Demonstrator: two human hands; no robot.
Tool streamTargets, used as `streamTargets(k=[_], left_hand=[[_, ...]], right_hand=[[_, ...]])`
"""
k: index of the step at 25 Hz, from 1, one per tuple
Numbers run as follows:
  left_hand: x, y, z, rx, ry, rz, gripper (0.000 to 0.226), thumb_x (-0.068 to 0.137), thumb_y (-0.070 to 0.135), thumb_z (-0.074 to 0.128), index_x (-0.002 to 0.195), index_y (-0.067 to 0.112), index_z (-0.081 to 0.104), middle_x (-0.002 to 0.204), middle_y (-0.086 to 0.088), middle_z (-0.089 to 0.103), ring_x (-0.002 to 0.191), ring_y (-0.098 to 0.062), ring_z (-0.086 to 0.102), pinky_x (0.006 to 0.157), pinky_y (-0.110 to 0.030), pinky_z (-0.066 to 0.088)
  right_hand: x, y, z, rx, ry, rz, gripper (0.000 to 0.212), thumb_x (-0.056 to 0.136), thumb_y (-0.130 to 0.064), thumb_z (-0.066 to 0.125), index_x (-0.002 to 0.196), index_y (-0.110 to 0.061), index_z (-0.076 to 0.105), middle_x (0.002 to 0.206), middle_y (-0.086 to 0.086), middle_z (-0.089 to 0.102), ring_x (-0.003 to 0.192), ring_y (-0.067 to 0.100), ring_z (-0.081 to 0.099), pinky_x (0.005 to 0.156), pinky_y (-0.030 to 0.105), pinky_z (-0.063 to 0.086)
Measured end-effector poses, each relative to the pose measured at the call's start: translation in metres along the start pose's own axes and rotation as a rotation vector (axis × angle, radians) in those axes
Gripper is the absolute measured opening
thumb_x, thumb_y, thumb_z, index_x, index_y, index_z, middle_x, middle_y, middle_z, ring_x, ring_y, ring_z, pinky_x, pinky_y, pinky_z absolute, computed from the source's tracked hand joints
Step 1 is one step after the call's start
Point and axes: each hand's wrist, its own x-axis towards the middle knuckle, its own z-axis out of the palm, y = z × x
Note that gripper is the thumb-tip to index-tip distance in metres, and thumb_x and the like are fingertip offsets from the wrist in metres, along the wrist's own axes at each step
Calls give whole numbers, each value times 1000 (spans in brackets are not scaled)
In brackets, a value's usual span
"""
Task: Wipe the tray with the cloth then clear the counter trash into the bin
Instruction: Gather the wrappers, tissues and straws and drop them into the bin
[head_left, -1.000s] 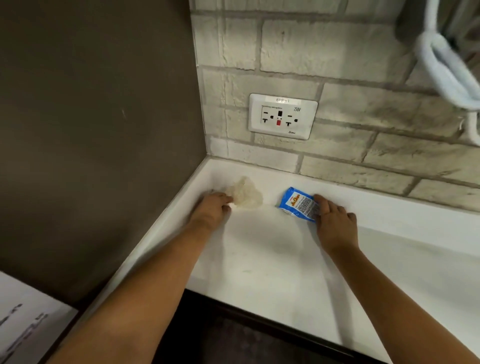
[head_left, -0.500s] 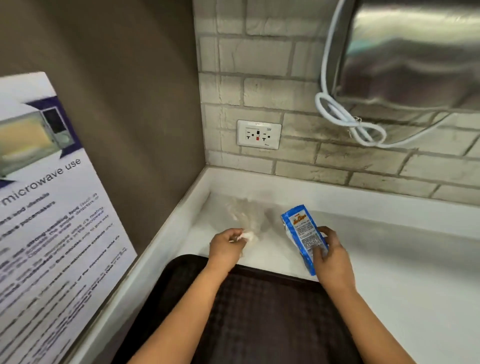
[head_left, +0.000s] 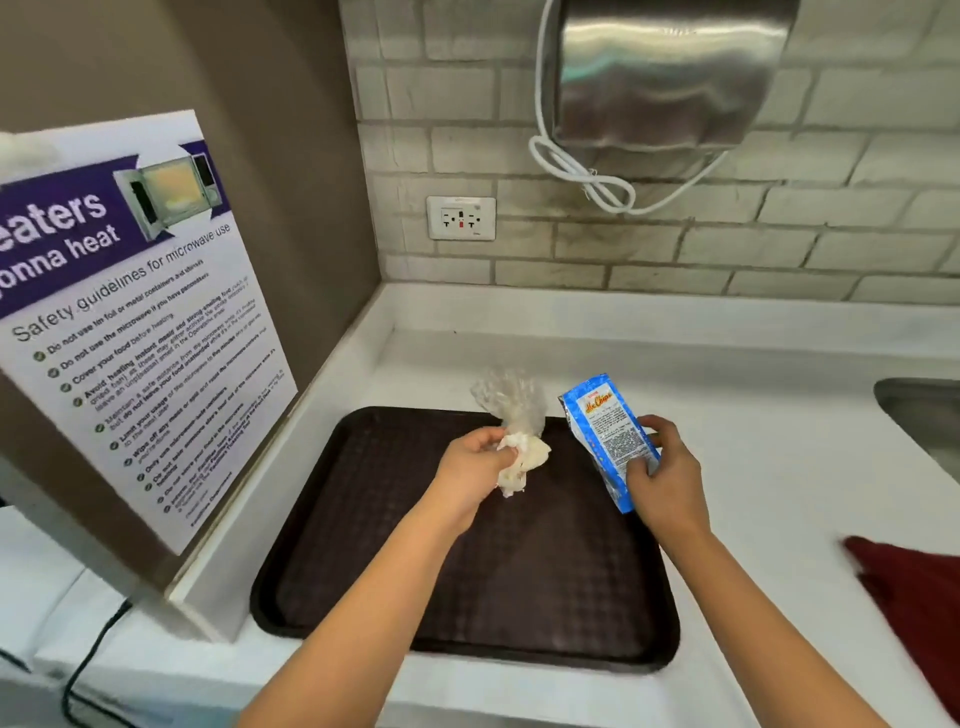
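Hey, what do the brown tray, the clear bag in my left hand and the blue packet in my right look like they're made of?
Brown tray: likely hard molded plastic, matte, with a textured grid surface. Clear bag: thin crinkly plastic film, see-through and crumpled, with something whitish bunched inside. Blue packet: glossy printed plastic or foil film, judging by its sheen and creases.

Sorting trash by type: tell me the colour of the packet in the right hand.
Blue packet with white text panel; head view.
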Motion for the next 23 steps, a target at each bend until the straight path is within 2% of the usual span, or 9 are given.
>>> streamTargets(k=[3,6,8,12,15,16,19,21,23], left_hand=[[-44,-20,14,-41,-63,10,29,88,1,55,112,17,55,109,-8,64,90,-19,64,74,-29,52],[-91,-44,29,-24,-101,-29,35,87,3,57,111,27,49,106,0,64,89,-13,67,66,-22,54],[-113,-59,37,-5,-127,-49,37,87,3,57,117,23,48,107,-1,64,87,-12,68,66,-21,53],[-153,-81,64,1,-206,-88,36,89,0,54,123,11,50,112,-8,64,92,-16,64,78,-26,52],[-175,-95,87,-99,-231,-143,29,90,-2,52,117,8,51,109,-11,64,90,-22,62,84,-35,50],[-181,-101,93,-113,-231,-160,25,90,-1,53,113,9,52,105,-10,65,86,-22,63,82,-36,50],[-201,-133,119,-114,-262,-260,19,90,-2,52,105,9,51,94,-7,65,69,-18,63,64,-29,52],[-216,-162,139,-84,-261,-362,22,89,-3,52,109,5,50,97,-9,64,73,-19,63,63,-28,54],[-227,-190,161,-45,-230,-465,25,89,-3,53,112,5,51,102,-10,62,78,-20,63,71,-32,53]], right_hand=[[-54,8,-26,-21,56,-10,38,86,-4,46,116,-27,45,104,-10,56,86,11,59,47,11,44],[-110,20,-47,-6,114,1,39,83,-2,46,115,-24,47,101,-9,57,82,14,60,55,18,45],[-141,27,-58,14,152,-9,37,82,-4,45,113,-23,48,101,-7,59,81,16,60,59,22,46],[-191,49,-88,46,261,20,39,73,-14,41,110,-22,50,97,-10,58,78,15,59,61,12,43],[-216,71,-113,33,282,49,39,72,-12,41,110,-14,52,100,-3,58,83,17,58,67,20,44],[-223,79,-119,19,285,60,39,72,-12,41,109,-12,52,99,-2,58,81,14,57,67,16,44],[-255,113,-139,-33,298,97,36,72,-7,43,106,-7,55,95,-2,58,76,10,55,63,1,39],[-286,149,-151,-85,230,171,30,77,0,46,105,-4,56,95,2,59,78,16,57,65,10,44],[-318,188,-164,-145,111,294,30,81,8,49,108,-2,55,100,12,62,81,23,57,64,28,49]])
